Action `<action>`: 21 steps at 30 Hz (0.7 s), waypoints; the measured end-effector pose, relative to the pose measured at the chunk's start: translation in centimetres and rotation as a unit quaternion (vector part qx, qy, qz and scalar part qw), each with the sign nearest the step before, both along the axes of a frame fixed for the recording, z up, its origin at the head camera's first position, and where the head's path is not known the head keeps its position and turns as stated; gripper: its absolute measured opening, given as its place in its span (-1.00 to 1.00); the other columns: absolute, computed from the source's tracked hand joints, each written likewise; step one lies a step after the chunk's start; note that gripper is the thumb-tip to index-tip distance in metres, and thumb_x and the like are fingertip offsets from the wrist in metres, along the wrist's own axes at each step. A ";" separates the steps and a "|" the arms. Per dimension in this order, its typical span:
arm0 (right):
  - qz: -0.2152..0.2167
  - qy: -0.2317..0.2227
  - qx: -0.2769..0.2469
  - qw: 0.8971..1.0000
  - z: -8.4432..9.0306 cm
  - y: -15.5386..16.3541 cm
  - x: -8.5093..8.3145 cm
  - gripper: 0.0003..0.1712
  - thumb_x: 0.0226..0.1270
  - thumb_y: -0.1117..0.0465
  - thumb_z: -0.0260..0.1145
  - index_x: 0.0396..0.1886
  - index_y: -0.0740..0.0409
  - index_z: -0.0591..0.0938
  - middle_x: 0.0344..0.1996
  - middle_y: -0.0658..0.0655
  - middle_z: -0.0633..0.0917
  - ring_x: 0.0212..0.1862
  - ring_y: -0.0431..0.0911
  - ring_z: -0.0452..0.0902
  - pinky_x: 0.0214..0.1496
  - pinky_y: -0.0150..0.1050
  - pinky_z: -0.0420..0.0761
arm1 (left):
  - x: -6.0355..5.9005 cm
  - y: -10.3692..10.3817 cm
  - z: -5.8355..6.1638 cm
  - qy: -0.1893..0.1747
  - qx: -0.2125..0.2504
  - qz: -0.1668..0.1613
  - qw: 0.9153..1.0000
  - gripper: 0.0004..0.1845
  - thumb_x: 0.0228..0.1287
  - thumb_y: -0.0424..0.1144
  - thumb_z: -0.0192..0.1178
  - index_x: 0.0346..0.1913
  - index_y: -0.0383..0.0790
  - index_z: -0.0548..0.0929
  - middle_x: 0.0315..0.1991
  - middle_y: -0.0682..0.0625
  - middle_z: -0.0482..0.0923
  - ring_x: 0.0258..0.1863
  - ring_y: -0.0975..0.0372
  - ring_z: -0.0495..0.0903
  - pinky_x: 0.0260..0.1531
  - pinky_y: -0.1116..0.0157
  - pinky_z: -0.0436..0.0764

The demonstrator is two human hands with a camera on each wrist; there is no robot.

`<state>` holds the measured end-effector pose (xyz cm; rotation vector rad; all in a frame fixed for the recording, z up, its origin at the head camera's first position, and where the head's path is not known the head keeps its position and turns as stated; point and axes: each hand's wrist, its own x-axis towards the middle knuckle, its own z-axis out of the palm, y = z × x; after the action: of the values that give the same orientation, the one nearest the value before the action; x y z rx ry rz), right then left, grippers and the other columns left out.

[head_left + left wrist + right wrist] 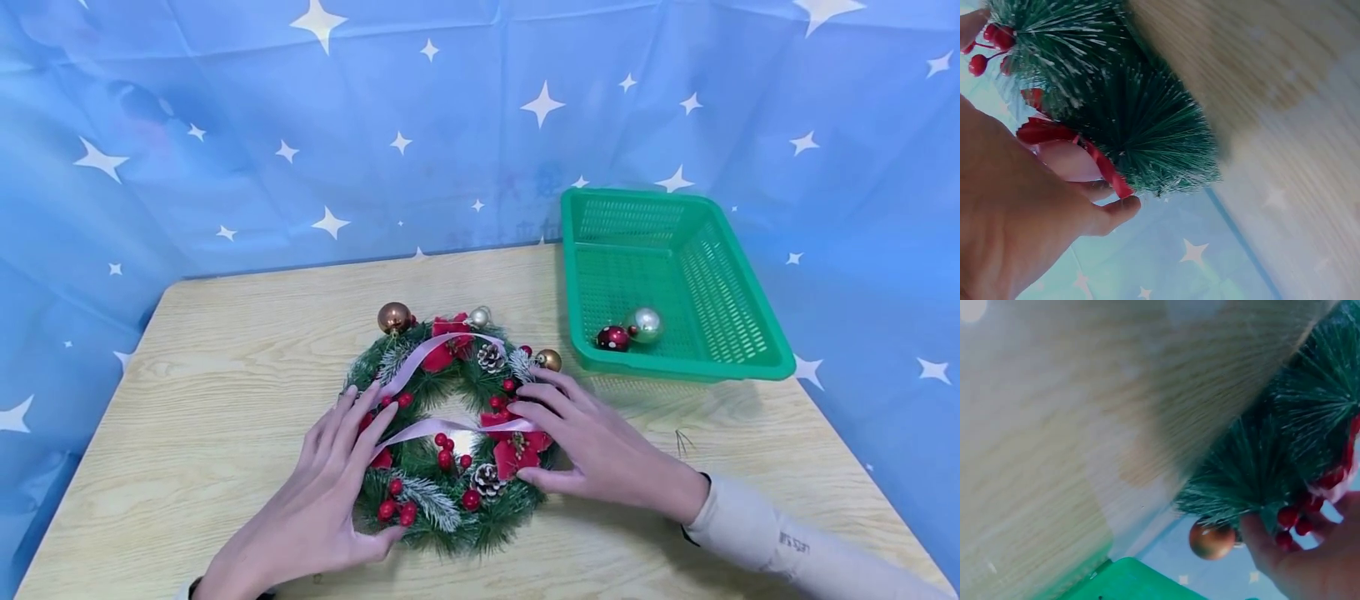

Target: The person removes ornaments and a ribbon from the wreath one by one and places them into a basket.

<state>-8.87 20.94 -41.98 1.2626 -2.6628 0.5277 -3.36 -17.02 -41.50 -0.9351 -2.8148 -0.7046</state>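
- While the wreath [420, 458] lies on the table [225, 350], it sits between both hands.
- Left hand [315, 500]: fingers spread over the wreath's left edge, thumb apart.
- Right hand [600, 442]: fingers spread at its right edge, beside a red flower [517, 454].
- Pale ribbon [431, 427] crosses the wreath between the hands.
- Beyond the right hand, a green basket [675, 367] holds baubles [647, 326].
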 end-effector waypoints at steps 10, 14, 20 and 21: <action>-0.047 0.022 0.007 0.999 -0.3 -1.2 2.0 -0.12 0.49 -0.43 0.30 0.48 0.12 0.59 0.45 0.18 0.53 0.63 0.21 0.19 0.52 0.30 0.36 | 1.0 0.8 0.1 0.006 0.010 0.053 0.999 0.40 0.20 0.65 0.26 0.80 -0.16 -0.06 0.79 -0.20 -0.24 0.69 -0.31 -0.15 0.29 -0.52 0.14; -0.068 0.030 0.010 0.997 -0.4 -1.7 2.8 -0.12 0.50 -0.45 0.28 0.46 0.12 0.60 0.42 0.20 0.55 0.60 0.24 0.24 0.51 0.29 0.39 | 1.1 1.2 0.0 0.020 0.012 0.067 0.997 0.38 0.21 0.66 0.24 0.80 -0.17 -0.04 0.78 -0.24 -0.19 0.67 -0.34 -0.09 0.30 -0.48 0.17; -0.088 0.033 0.012 0.995 -0.3 -2.2 3.4 -0.15 0.46 -0.40 0.35 0.45 0.11 0.60 0.43 0.23 0.53 0.59 0.25 0.26 0.46 0.30 0.45 | 1.1 1.6 0.0 0.026 0.006 0.083 0.996 0.38 0.19 0.63 0.29 0.80 -0.18 -0.02 0.77 -0.26 -0.19 0.65 -0.38 -0.05 0.33 -0.46 0.16; -0.089 0.032 0.012 0.995 -0.3 -2.3 3.5 -0.15 0.45 -0.40 0.35 0.45 0.10 0.59 0.44 0.23 0.53 0.59 0.25 0.26 0.45 0.31 0.46 | 1.1 1.6 0.0 0.028 0.003 0.083 0.996 0.38 0.20 0.63 0.29 0.80 -0.18 -0.02 0.77 -0.26 -0.19 0.65 -0.39 -0.05 0.32 -0.46 0.16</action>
<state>-5.39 18.67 -42.26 1.0152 -2.7010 0.4222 -2.28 -15.37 -41.51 -0.6977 -2.7979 -0.6545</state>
